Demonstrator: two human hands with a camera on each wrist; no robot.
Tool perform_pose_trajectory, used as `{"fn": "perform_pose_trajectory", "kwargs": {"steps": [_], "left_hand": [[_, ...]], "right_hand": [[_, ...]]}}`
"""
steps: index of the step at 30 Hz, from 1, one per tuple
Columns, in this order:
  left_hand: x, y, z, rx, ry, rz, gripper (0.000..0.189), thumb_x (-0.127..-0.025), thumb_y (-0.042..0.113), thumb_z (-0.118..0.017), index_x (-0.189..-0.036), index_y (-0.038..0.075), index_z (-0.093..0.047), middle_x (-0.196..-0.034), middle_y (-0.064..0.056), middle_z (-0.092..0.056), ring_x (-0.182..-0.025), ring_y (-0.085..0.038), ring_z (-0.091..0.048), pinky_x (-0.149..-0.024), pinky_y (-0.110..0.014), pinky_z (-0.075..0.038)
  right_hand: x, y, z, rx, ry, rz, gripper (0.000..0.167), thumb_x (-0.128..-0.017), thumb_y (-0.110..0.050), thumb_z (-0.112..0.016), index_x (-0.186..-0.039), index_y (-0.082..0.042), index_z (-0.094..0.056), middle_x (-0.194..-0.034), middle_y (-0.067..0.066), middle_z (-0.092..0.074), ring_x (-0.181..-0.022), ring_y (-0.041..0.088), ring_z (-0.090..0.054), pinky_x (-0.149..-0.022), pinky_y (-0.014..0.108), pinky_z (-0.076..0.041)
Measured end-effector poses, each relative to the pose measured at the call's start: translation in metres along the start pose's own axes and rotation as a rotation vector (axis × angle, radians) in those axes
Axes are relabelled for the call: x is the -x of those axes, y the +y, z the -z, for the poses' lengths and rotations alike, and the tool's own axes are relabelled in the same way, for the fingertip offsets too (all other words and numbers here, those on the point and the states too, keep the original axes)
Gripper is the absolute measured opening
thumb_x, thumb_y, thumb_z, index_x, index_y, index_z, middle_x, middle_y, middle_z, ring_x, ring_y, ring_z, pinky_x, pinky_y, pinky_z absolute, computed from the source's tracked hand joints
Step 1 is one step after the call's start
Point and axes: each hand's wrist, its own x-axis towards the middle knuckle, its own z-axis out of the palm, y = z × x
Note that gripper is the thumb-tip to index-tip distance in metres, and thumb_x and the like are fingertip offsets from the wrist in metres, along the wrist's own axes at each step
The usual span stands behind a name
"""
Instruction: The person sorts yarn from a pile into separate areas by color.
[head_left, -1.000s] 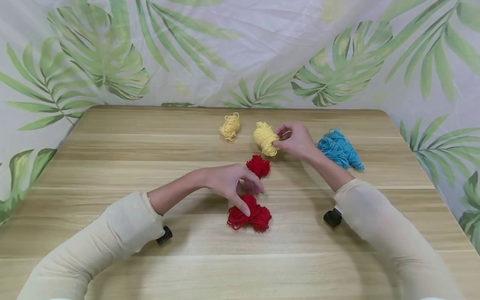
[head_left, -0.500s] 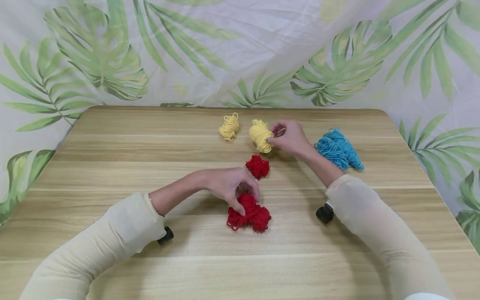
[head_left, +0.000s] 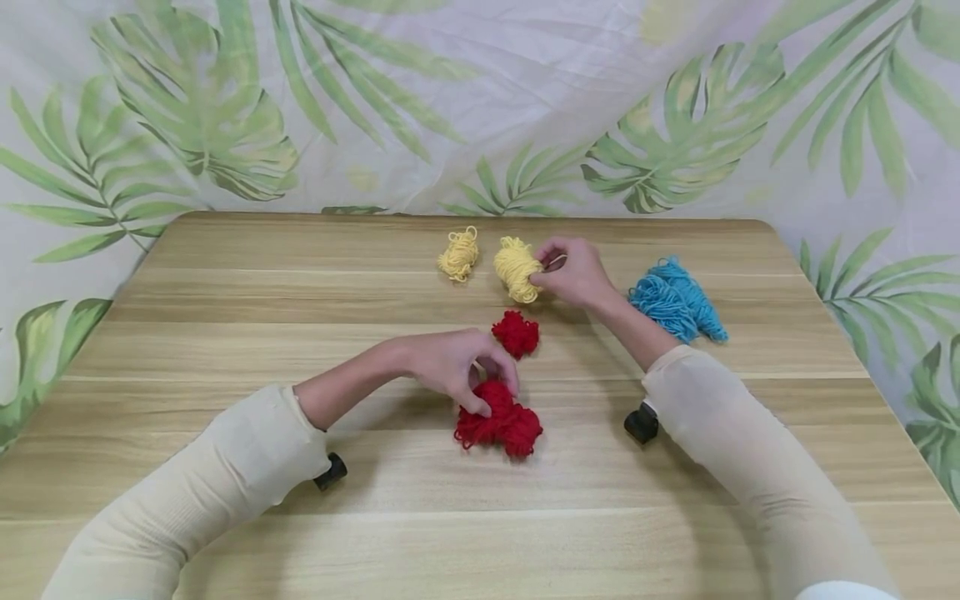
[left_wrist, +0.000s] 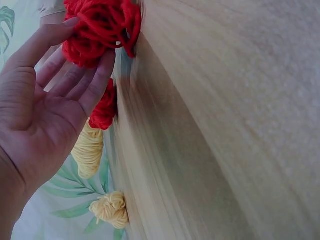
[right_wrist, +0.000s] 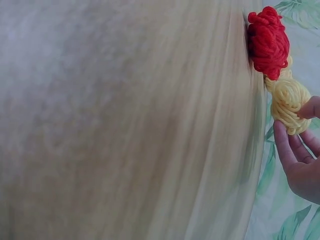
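My left hand grips a bundle of red yarn near the middle of the table, thumb on the near side and fingers behind it. Close against its right side is another lump of red yarn. In the left wrist view the thumb and fingertips press into the red yarn. Farther back, my right hand pinches the right end of a yellow yarn bundle. The right wrist view shows thumb and fingers on either side of the yellow yarn.
A single red yarn bundle lies between the two hands. To the left of the held yellow yarn is a smaller yellow bundle. Blue yarn lies beside the right forearm. A leaf-patterned cloth hangs behind the wooden table.
My right hand has carried the yellow bundle left and slightly back, towards the smaller yellow one. My left hand's fingers have closed in on the red yarn, and that yarn has risen slightly.
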Motion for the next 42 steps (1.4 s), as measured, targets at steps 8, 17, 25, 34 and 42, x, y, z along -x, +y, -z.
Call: {"fn": "perform_pose_trajectory", "kwargs": {"steps": [8,17,25,34,42], "left_hand": [[0.002,0.001,0.004,0.026,0.087,-0.007,0.029,-0.085,-0.005,-0.075,-0.113,0.001,-0.072,-0.107,-0.002,-0.07,-0.093,-0.014,-0.06,-0.082,-0.032,-0.058],[0.005,0.002,0.007,0.028,0.18,-0.001,0.027,-0.085,-0.004,-0.078,-0.11,0.0,-0.071,-0.11,-0.005,-0.071,-0.097,-0.017,-0.063,-0.084,-0.032,-0.059],[0.011,0.001,0.011,0.071,0.24,-0.024,0.027,-0.084,-0.006,-0.08,-0.109,-0.004,-0.07,-0.109,-0.009,-0.07,-0.094,-0.018,-0.064,-0.081,-0.033,-0.06],[0.021,0.0,0.017,0.044,0.323,-0.016,0.029,-0.084,-0.004,-0.082,-0.111,-0.005,-0.071,-0.107,-0.01,-0.071,-0.092,-0.02,-0.068,-0.084,-0.035,-0.06],[0.033,0.002,0.023,0.052,0.408,-0.032,0.03,-0.083,-0.006,-0.082,-0.111,-0.006,-0.07,-0.107,-0.01,-0.072,-0.094,-0.023,-0.07,-0.087,-0.037,-0.06]], "right_hand": [[-0.003,0.0,-0.003,-0.003,0.005,0.003,0.025,-0.085,0.0,-0.077,-0.107,0.007,-0.067,-0.104,0.02,-0.067,-0.099,0.032,-0.067,-0.082,0.028,-0.055],[-0.002,-0.001,-0.006,-0.011,0.005,-0.004,0.024,-0.085,0.0,-0.077,-0.107,0.006,-0.068,-0.105,0.02,-0.068,-0.098,0.032,-0.068,-0.075,0.025,-0.055],[-0.005,-0.003,-0.009,-0.02,0.014,0.003,0.022,-0.084,-0.001,-0.076,-0.104,0.006,-0.068,-0.101,0.018,-0.068,-0.096,0.03,-0.068,-0.073,0.023,-0.053],[-0.012,-0.002,-0.017,-0.039,0.023,0.014,0.02,-0.083,0.002,-0.077,-0.1,0.007,-0.067,-0.095,0.016,-0.067,-0.089,0.025,-0.066,-0.074,0.021,-0.052],[-0.017,-0.001,-0.023,-0.043,0.033,0.002,0.019,-0.082,0.002,-0.076,-0.099,0.006,-0.067,-0.094,0.015,-0.067,-0.088,0.025,-0.065,-0.075,0.023,-0.053]]}}
